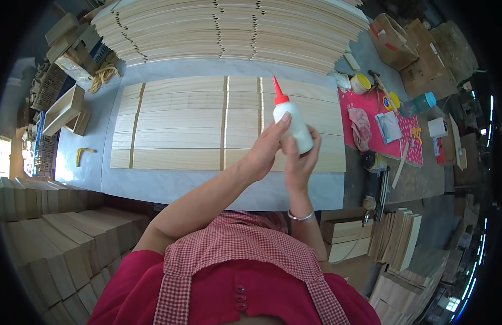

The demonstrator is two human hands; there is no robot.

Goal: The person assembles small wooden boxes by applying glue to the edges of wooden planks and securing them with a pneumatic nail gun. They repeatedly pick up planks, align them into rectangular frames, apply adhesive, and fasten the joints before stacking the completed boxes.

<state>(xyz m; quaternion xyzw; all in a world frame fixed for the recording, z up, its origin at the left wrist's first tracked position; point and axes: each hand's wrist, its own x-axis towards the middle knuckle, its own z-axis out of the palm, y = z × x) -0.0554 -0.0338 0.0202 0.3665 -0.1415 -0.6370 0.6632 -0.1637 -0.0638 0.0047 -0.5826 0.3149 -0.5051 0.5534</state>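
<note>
A white squeeze bottle with a red pointed nozzle [294, 116] is held up over the table, its tip toward the far side. My left hand [266, 145] is closed on the bottle's left side, thumb along its body. Around its lower end wraps my right hand [302, 157], with a bracelet at the wrist. Beneath the bottle lie several pale wooden boards [178, 122], side by side in a flat panel. Grooves cross them from near to far; the two nearer the middle look whitish and shiny, the left one darker.
Tall stacks of grooved boards [180, 32] stand at the far edge. On the right, a pink mat [364, 111] bears a cloth [360, 127], a yellow tub [360, 83] and a hammer [381, 84]. A wooden box [64, 111] and a yellow hex key [84, 154] lie left.
</note>
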